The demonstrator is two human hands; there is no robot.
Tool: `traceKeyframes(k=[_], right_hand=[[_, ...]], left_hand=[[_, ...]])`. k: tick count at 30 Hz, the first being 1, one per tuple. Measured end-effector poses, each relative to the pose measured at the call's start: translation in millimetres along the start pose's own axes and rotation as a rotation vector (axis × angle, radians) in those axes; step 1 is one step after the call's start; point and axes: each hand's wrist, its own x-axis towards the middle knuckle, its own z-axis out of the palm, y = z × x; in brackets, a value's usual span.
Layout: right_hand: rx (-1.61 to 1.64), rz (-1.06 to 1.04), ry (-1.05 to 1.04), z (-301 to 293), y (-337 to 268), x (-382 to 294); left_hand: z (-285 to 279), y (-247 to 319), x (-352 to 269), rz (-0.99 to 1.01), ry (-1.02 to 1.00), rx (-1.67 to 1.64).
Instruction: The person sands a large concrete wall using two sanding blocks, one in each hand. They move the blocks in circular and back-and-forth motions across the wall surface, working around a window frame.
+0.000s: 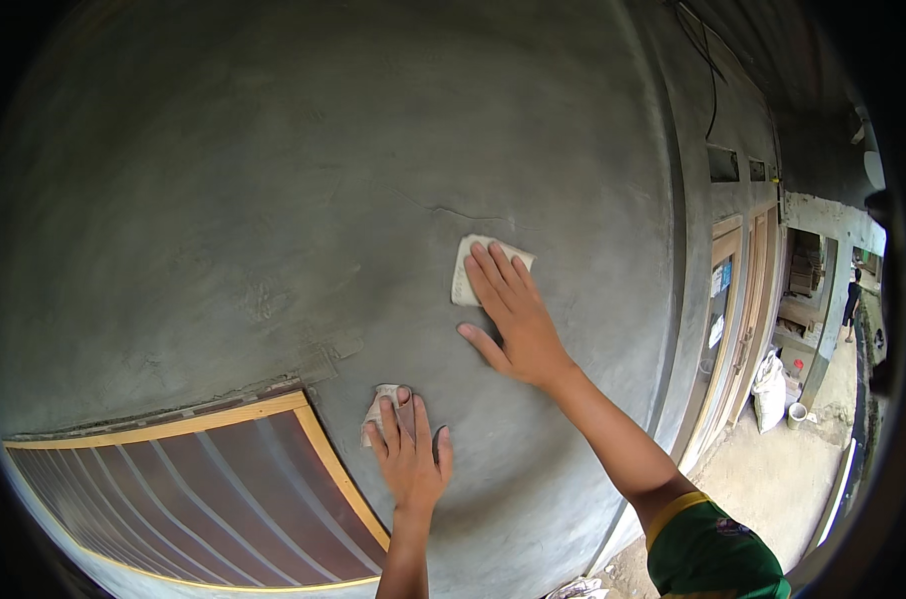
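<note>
Before me stands a grey plastered wall with a thin crack running across it. My right hand lies on the wall below the crack, its fingers pressing a folded pale sheet, apparently sandpaper, flat against the plaster. Lower and to the left, beside the window's corner, my left hand rests with spread fingers on a crumpled, pale brownish sheet, also against the wall. A fingertip shows above the fold of that sheet. Whether either hand's fingers grip the sheet's far edge cannot be seen.
At lower left is a wood-framed window with pale bars. On the right are a wooden door frame, a white sack and a bucket on the ground. A person stands far off.
</note>
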Motion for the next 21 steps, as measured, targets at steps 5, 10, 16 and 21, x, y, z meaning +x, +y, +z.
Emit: traceKeyframes(k=[5, 10, 16, 21], right_hand=[[-0.001, 0.011, -0.014, 4.2, -6.8, 16.5], [0.013, -0.001, 0.025, 26.4, -9.5, 17.5], [0.001, 0.048, -0.105, 28.4, -56.3, -59.8], [-0.035, 0.109, -0.136, 42.9, -56.0, -37.8]], left_hand=[[-15.7, 1.5, 6.1, -0.020, -0.055, -0.147], [-28.7, -6.4, 1.4, -0.063, -0.099, -0.336], [-38.1, -13.5, -51.3, -0.036, 0.040, -0.193], [-30.3, -11.9, -89.9, -0.125, -0.075, -0.209]])
